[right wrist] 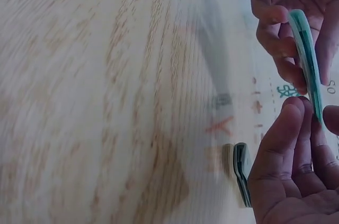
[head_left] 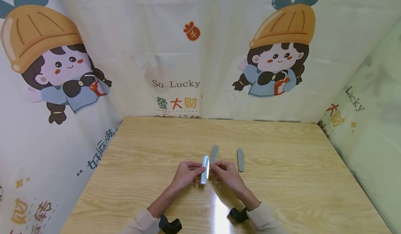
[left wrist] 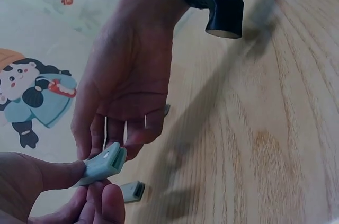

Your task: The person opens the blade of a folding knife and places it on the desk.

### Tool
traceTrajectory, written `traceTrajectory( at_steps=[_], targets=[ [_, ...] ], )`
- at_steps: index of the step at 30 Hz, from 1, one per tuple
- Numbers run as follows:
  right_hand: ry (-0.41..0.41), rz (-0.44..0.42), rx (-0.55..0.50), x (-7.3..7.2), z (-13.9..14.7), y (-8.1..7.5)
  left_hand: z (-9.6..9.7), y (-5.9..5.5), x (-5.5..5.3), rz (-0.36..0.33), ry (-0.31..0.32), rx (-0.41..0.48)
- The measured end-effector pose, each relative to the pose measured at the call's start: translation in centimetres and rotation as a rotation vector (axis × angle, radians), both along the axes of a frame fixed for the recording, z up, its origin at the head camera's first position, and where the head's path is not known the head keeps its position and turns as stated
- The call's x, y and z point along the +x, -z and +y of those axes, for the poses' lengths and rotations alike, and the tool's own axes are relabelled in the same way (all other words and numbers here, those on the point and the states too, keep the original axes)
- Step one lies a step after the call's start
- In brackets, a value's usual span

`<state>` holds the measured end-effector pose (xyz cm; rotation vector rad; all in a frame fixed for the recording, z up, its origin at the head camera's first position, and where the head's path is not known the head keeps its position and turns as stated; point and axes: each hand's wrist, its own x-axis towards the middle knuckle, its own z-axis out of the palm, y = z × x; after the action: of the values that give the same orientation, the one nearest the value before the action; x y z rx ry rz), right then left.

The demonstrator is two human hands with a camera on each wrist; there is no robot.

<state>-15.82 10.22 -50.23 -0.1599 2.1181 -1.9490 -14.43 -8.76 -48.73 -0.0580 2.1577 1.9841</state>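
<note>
The left hand [head_left: 186, 175] pinches a slim, shiny, grey-green bar with a slit along its side [head_left: 205, 176], its tip pointing about twelve o'clock; the right hand [head_left: 227, 175] is close at three o'clock, fingers bent beside the bar's bright edge; I cannot tell if they pinch it; a flat grey bar with a round end [head_left: 214, 153] lies at one o'clock from the held one, partly behind the right fingers; a second flat grey bar [head_left: 240, 160] lies between two and three o'clock; all is over a pale wooden table [head_left: 150, 136]; a white cloth with cartoon children in orange hats [head_left: 131, 29] hangs at twelve o'clock.
</note>
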Motion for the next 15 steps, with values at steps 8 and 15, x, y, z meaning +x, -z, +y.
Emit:
traceTrajectory(
  at_steps=[8,15],
  targets=[
    [-0.010,-0.037,-0.016,0.09,-0.17,0.05,0.47,0.23,0.32,0.006,0.035,0.002],
    [-0.031,-0.054,-0.022,0.03,-0.23,-0.06,0.44,0.60,0.28,-0.009,0.034,0.054]
  ],
)
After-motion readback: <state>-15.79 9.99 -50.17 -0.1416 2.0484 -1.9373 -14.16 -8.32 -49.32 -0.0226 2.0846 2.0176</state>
